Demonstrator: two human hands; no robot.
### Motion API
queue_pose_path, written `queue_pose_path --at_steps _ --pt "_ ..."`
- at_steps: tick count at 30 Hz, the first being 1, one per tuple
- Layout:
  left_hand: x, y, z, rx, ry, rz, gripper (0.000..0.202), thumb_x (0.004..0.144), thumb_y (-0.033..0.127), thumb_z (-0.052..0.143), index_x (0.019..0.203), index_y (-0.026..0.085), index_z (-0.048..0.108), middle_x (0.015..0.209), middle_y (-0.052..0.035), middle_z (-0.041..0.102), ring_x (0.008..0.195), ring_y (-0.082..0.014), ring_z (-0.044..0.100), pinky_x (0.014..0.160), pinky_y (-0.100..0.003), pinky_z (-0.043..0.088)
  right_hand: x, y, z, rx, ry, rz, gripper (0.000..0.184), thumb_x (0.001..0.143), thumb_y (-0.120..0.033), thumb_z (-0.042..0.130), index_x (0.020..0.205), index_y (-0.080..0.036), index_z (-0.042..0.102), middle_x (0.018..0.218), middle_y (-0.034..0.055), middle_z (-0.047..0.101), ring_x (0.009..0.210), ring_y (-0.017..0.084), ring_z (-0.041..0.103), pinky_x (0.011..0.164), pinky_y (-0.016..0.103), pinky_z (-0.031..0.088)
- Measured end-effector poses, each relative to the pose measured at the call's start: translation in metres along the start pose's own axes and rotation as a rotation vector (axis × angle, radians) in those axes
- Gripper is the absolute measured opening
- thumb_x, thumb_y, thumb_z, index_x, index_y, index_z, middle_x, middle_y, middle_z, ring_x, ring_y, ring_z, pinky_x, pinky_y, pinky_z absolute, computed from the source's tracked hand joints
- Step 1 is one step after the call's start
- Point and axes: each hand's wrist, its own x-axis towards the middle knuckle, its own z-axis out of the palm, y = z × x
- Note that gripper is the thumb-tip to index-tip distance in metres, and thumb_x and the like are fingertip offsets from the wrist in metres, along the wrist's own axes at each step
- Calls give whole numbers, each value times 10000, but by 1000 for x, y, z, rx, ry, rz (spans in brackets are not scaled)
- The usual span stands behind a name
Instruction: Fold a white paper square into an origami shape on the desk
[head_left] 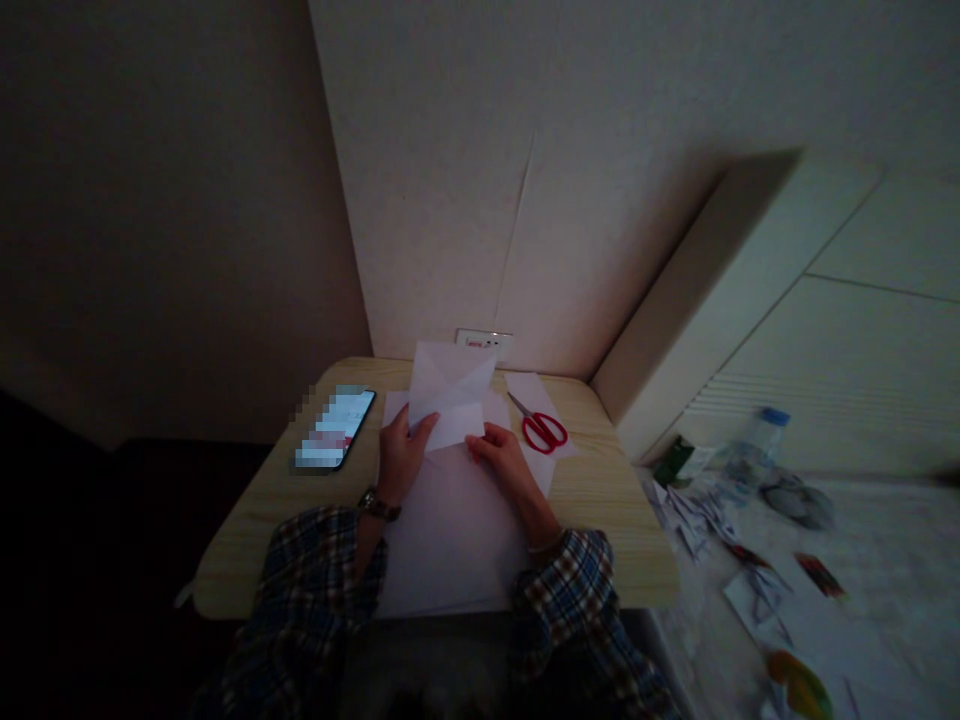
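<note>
Head | left fingers, right fingers grasping folded paper by lower edge | bare tabletop right of scissors

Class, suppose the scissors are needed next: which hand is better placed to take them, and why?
Probably the right hand: the red-handled scissors lie close beside it, while the left hand is farther off, holding the creased paper.

Phone screen pixelated; folded paper partly hides socket.
</note>
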Motion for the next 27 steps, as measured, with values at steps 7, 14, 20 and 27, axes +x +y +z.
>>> queue_pose_path --at_steps 7,14,20,27 --pt "2 -3 0 -1 26 18 261 762 389 562 805 133 590 677 -1 613 596 -128 531 560 -222 414 2 4 -2 25 -1 -51 193 677 -327 615 582 -172 552 525 -43 501 506 91 427 529 229 300" --pt "1 -3 0 3 37 3 269 764 408 560 785 140 583 622 13 575 560 -128 503 533 -230 405 0 -2 -1 23 76 -33 190 624 -300 660 577 -178 524 495 -65 465 488 86 402 511 226 286" --pt "2 -3 0 -39 31 -8 299 768 414 559 837 125 594 749 -34 637 680 -159 565 611 -249 452 1 3 -4 50 80 -87 196 672 -293 634 560 -174 525 500 -60 460 491 84 396 519 229 282" --pt "3 -3 -1 -68 25 -15 308 771 410 554 873 123 602 762 -31 638 704 -163 580 643 -252 464 3 5 -4 75 57 -106 198 686 -297 628 573 -179 517 508 -57 465 488 84 396 513 229 289"
